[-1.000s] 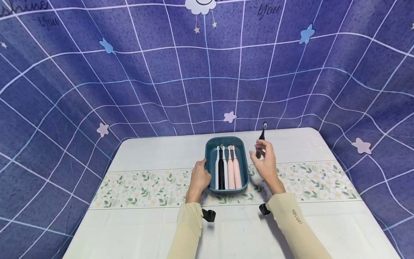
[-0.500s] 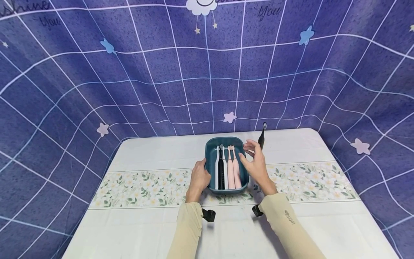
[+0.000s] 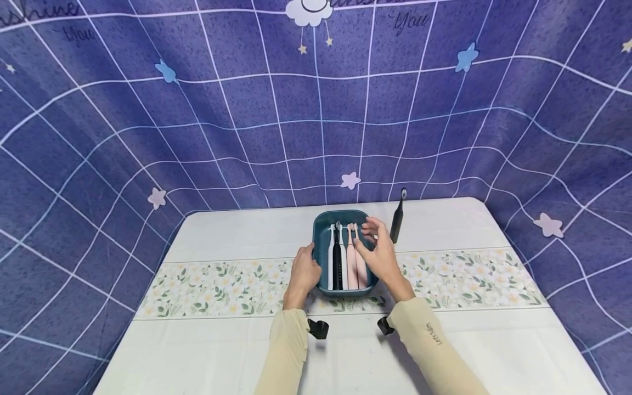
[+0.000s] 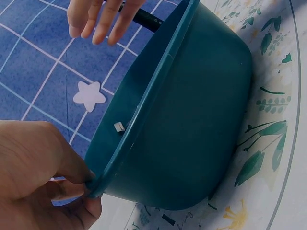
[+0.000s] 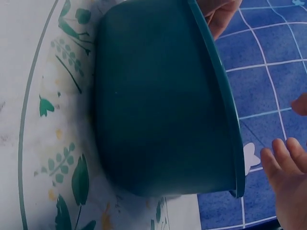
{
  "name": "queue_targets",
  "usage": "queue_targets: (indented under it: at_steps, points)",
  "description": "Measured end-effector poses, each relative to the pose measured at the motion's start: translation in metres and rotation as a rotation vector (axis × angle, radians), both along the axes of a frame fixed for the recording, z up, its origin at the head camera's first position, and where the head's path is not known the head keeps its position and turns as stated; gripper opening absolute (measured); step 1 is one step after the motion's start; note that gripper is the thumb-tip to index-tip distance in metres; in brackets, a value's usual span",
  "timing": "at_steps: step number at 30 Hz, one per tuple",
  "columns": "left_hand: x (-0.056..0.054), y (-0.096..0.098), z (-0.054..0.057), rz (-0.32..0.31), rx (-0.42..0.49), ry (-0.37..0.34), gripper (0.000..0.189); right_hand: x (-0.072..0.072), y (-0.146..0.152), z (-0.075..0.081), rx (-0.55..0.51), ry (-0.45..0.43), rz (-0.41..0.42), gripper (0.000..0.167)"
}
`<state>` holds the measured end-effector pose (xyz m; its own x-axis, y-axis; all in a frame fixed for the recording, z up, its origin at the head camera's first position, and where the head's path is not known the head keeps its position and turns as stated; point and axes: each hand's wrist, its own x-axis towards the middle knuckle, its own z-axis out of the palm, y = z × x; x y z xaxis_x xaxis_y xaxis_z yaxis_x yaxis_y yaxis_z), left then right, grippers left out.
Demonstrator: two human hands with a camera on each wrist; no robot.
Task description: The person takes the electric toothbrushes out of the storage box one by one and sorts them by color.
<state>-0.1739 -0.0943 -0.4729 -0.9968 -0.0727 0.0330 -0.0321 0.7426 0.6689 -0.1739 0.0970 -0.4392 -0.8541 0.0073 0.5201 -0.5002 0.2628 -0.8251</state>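
Observation:
A teal plastic bin sits on the table, with several electric toothbrushes lying side by side in it. Two are white, one is black and two are pink. My left hand pinches the bin's rim on its left side; the left wrist view shows thumb and fingers closed over the edge. My right hand hovers over the bin's right side, near the pink brush heads, fingers spread and holding nothing. Another black toothbrush stands upright on the table, right of the bin.
The table has a white cover with a flowered band across it. Behind and at both sides hangs a blue cloth with grid lines and stars. Each wrist carries a black camera mount.
My right hand has moved left, away from the upright black toothbrush and over the bin's right side. My left hand has stayed on the rim.

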Motion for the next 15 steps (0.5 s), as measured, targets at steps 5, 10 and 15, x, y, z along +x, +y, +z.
queue_targets:
  at_steps: [5,10,15]
  points:
    - [0.0,0.0,0.001,0.002,0.001,-0.003,0.048,-0.004,-0.002,-0.007,-0.005,-0.035,0.034,0.062]
    - [0.0,0.0,0.001,0.003,0.003,-0.002,0.048,-0.018,-0.002,-0.03,-0.015,-0.08,0.05,0.067]
    - [-0.001,0.0,0.001,0.001,0.002,0.005,0.049,-0.023,-0.004,-0.039,-0.005,-0.106,0.055,0.067]
